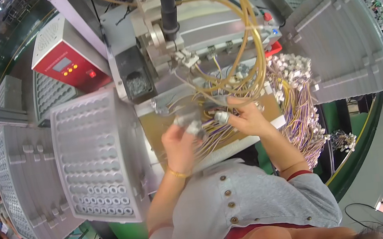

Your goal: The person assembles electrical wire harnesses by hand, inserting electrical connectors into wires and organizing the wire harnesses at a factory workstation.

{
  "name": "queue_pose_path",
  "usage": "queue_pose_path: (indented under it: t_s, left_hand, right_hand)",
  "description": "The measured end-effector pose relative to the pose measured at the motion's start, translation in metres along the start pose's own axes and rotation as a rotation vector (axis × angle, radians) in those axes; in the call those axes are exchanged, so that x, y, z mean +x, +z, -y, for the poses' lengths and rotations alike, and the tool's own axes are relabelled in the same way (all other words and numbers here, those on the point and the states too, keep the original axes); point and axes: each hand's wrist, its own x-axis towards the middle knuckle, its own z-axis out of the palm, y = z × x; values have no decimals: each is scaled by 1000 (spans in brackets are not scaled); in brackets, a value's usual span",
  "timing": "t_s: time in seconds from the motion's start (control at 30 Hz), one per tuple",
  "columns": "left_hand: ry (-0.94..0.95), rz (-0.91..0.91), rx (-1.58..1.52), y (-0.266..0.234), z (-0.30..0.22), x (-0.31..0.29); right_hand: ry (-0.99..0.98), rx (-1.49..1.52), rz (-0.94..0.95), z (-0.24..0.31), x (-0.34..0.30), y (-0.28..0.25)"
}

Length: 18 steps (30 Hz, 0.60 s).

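Left hand [178, 143]: fingers [187, 126] capped in pale finger cots, curled shut on a small silver cylindrical part with thin yellow-and-purple wire leads [196, 129]. Right hand [245, 118]: fingers [222, 116] likewise capped, pinched closed on the same cluster of leads just right of the left hand. Both hands sit over the brown work board [153, 125] at the counter's front edge, right below the machine.

Judgement on the step in hand: one part is being singled out of the wiring. Done well, the grip stays on the metal body, not the leads, and the wires are teased apart, not tugged, since they cross under the looped yellow tubing [244, 43] hanging from above.

Outward, right: a large heap of like parts on purple and yellow wires with white capped ends [296, 100], draped past the board's edge. Left: a white moulded plastic tray with rows of round pockets [96, 157]; only its lowest rows look filled. More grey trays stacked further left [20, 187] and upper right [337, 45].

Behind: grey metal fixture machine with a dark vertical tool [168, 5], and beside it a small black bin of screws [136, 83].

Signs and labels: a red-and-white control box [63, 57], upper left, has a small pale display, a row of orange buttons and one red square button. No readable package seen.
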Motion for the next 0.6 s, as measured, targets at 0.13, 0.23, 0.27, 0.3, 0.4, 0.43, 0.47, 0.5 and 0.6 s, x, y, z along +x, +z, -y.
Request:
queue_pose_path:
  t_s: [0.13, 0.23, 0.27, 0.3, 0.4, 0.43, 0.47, 0.5, 0.6]
  left_hand:
    - [-32, 37, -207, 10, -7, 9]
    - [-55, 64, -277, 12, -9, 9]
    - [-59, 75, -311, 13, -9, 8]
    - [-59, 76, -308, 12, -8, 8]
    - [-53, 134, -329, 8, -7, 10]
    - [-65, 195, -244, 7, -8, 10]
    - [-74, 256, -160, 8, -8, 11]
    - [-76, 263, -162, 11, -7, 11]
    - [-68, 315, -355, 20, -1, 9]
  right_hand:
    - [183, 162, 222, 7, -2, 12]
    - [144, 270, 205, 11, 1, 12]
    - [189, 277, 221, 11, 1, 12]
    - [233, 282, 237, 12, 2, 11]
    - [109, 170, 255, 18, 10, 11]
    - [111, 168, 248, 19, 11, 11]
    - [235, 260, 265, 19, 12, 11]
    - [359, 351, 280, 19, 13, 10]
    - [242, 154, 58, 17, 19, 8]
